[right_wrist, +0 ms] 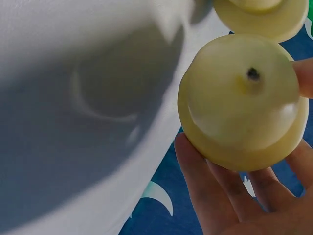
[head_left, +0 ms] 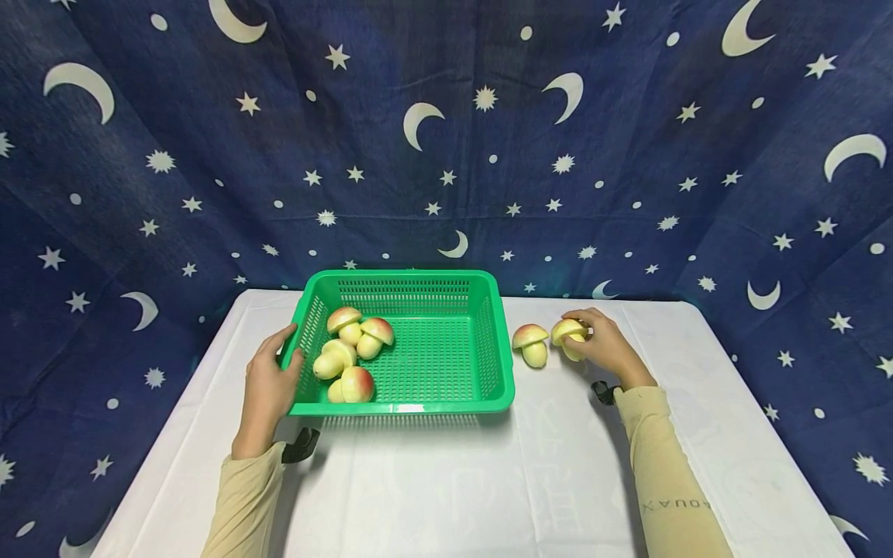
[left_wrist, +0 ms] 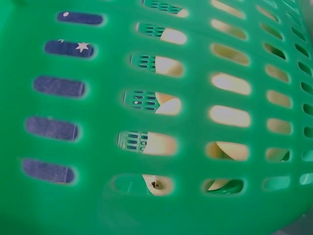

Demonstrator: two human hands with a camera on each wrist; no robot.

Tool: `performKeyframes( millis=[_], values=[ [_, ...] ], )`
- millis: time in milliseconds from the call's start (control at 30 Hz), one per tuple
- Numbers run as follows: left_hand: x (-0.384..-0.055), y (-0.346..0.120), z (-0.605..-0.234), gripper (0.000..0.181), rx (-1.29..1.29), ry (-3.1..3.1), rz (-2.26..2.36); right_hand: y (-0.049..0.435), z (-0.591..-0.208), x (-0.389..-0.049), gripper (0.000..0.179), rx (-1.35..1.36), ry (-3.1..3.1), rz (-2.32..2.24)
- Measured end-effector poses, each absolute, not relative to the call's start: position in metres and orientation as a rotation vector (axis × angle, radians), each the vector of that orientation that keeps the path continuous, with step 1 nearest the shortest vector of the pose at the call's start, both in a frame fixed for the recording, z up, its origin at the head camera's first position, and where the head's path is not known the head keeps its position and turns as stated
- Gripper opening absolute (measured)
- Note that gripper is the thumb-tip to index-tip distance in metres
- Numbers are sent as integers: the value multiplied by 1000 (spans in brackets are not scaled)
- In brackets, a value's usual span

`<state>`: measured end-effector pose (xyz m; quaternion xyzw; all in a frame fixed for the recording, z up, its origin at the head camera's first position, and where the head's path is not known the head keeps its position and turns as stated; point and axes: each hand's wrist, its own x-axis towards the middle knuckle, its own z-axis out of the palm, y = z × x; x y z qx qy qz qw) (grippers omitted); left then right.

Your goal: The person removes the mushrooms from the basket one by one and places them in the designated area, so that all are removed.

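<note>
My left hand [head_left: 270,386] grips the left rim of a green plastic basket [head_left: 505,364]. In the left wrist view the slotted basket wall [left_wrist: 102,107] fills the picture, with pale shapes behind the slots. Several toy mushrooms lie at the basket's left side, among them one with a red cap [head_left: 358,384]. To the right of the basket, my right hand [head_left: 608,345] holds a yellow toy mushroom [head_left: 568,332] by its cap. The right wrist view shows its round stem end [right_wrist: 239,98] with a dark spot, fingers around the cap. Just left of it stands another toy mushroom [head_left: 533,353].
A white cloth covers the table [head_left: 446,480]. Behind and on both sides hangs a dark blue curtain [head_left: 446,209] with moons and stars, close to the table's back edge. Dark straps [head_left: 301,446] circle both wrists.
</note>
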<state>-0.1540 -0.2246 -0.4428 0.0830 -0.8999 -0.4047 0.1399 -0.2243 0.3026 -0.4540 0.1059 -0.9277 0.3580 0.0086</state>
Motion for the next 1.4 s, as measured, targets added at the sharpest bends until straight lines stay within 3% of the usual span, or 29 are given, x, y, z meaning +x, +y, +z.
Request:
performKeyframes(
  millis=[1400],
  values=[
    [-154, -224, -442, 47, 245, -2602, -1177, 298, -460, -232, 49, 411, -2928, 1051]
  ],
)
